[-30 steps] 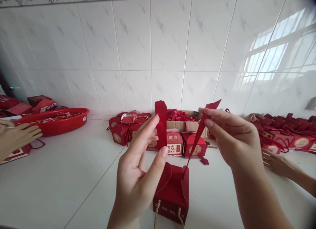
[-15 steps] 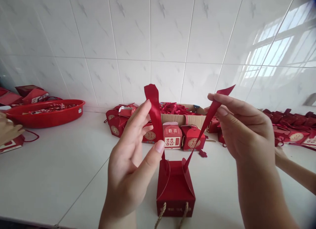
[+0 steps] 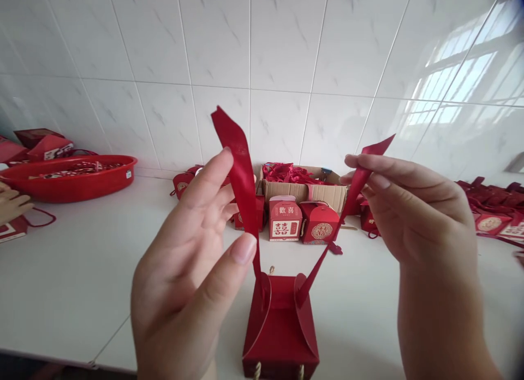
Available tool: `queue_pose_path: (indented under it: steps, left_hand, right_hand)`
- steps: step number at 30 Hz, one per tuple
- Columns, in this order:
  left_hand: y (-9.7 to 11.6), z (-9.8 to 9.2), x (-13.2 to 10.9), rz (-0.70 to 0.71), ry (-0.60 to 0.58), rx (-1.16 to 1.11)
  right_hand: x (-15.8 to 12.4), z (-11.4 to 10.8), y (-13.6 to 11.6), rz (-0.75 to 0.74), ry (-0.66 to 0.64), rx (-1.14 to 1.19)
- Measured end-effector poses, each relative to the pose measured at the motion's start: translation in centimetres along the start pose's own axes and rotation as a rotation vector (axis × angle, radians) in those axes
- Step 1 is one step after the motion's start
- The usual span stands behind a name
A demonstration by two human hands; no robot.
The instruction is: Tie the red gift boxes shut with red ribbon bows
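Note:
In the middle foreground a small dark red gift box (image 3: 282, 331) stands on the white tabletop, its curved flaps folded inward and twisted cord loops at its front. A red satin ribbon (image 3: 242, 178) rises from its two side flaps in two raised ends. My left hand (image 3: 188, 271) has its thumb apart and the left ribbon end between its index finger and the fingers behind. My right hand (image 3: 426, 211) pinches the right end between thumb and fingers, its tip sticking out above. Both ends spread apart in a V over the box.
Behind stand finished-looking red boxes (image 3: 284, 219) and a cardboard carton (image 3: 327, 194) of red ribbons. A red basin (image 3: 82, 183) and another person's hand (image 3: 14, 202) are at the left. More red boxes (image 3: 491, 219) are lined up at the right, before a tiled wall (image 3: 282, 41).
My left hand has moved left with its ribbon end, which now leans further outward. My right hand still pinches its end, slightly further right. The view has shifted, with the box lower.

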State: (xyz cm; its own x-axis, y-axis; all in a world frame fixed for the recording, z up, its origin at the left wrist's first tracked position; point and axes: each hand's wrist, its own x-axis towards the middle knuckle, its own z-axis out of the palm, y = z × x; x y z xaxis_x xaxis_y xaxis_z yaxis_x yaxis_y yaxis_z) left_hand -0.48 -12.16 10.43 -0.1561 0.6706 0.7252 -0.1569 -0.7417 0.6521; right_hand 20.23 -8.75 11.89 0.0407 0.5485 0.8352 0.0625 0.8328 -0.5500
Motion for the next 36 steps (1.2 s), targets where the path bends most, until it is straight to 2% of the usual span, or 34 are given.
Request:
queue_pose_path:
  steps: [7,13,26,32,36]
  left_hand:
    - [-0.3,-0.4,0.0,-0.061,-0.012,-0.007]
    - [-0.6,0.1,0.1,-0.104,-0.041,-0.020]
    - [-0.6,0.0,0.2,-0.001,-0.036,-0.063]
    - [-0.6,0.2,0.3,-0.013,-0.042,-0.074]
    - [-0.6,0.2,0.2,0.003,-0.028,-0.092]
  right_hand:
    - [0.2,0.1,-0.8,-0.005,0.040,0.109]
    - [0.1,0.4,-1.4,-0.018,0.099,0.133]
    - [0.2,0.3,-1.0,-0.024,0.074,0.105]
    - [0.2,0.5,-1.5,0.015,0.087,0.097]
    - [0.0,0.5,-1.1,-0.014,0.081,0.073]
